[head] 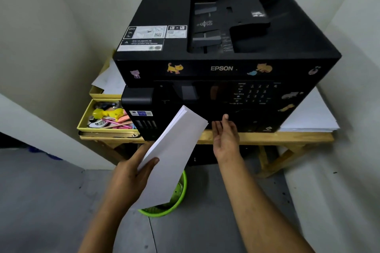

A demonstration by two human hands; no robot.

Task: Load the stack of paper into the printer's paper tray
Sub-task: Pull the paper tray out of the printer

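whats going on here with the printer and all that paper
A person is about to load a printer that sits on a wooden table. The left hand grips a stack of paper, held tilted in front of the printer. The right hand is open, its fingers reaching the printer's lower front. No paper tray shows pulled out yet, so the paper is not loaded. A green basket sits on the floor below.

white paper stack [174,156] tilted (held) before black printer [226,63]

Dim, soft, wide-angle edge warp, mild blur
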